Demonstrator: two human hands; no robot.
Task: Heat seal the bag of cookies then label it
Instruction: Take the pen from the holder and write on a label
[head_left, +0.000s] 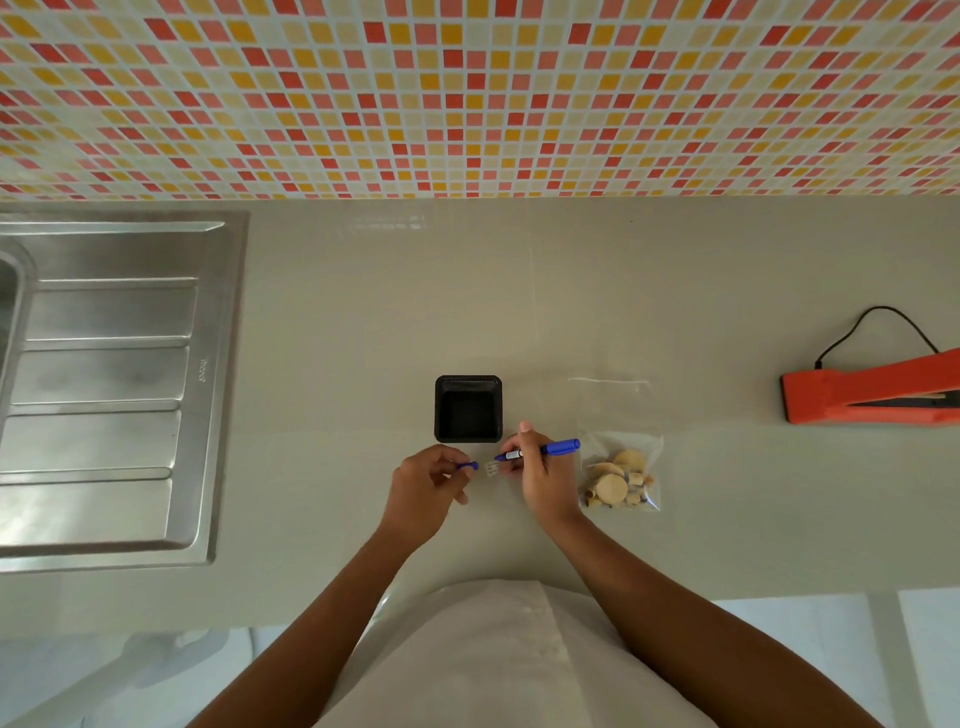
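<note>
So we've got the blue marker (540, 450) pinched in our right hand (540, 473), tip just over a little label (491, 469) on the counter (675, 291). Our left hand (423, 488) grips the cap (469, 466). The cookie bag (621, 475) lies just right of us (orange sealer (862, 397) sits well off right). The black tub (468, 409) sits just behind.
</note>
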